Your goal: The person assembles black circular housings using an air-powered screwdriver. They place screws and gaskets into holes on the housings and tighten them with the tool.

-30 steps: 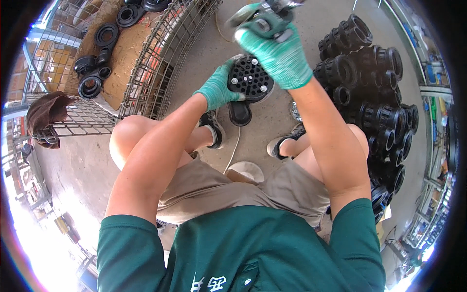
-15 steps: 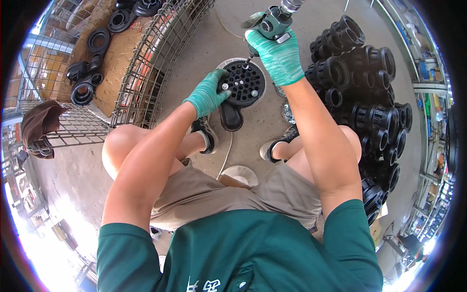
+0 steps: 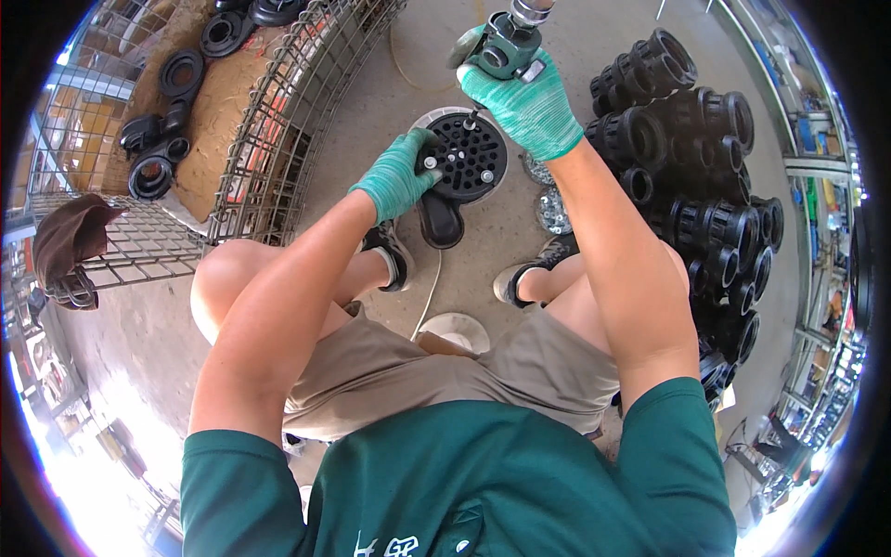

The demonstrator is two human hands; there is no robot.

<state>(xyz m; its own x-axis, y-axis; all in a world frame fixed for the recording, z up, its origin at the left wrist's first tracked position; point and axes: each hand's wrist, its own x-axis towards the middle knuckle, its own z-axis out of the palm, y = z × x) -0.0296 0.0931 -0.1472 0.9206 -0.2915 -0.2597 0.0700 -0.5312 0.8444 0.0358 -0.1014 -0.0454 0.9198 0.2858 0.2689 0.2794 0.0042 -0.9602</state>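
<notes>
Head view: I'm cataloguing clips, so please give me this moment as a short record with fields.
Left hand: green-gloved left hand grips the edge of the black perforated round cover
Right hand: green-gloved right hand holds a dark green power driver, bit down at the cover's far edge
On cover: silver screw heads
To the left: wire mesh basket with black ring-shaped parts
To the right: stacked black ribbed fittings
Unclear: whether the bit is turning

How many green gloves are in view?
2: one on the left hand, against the perforated black disc; one on the right hand, around the green power tool.
</notes>
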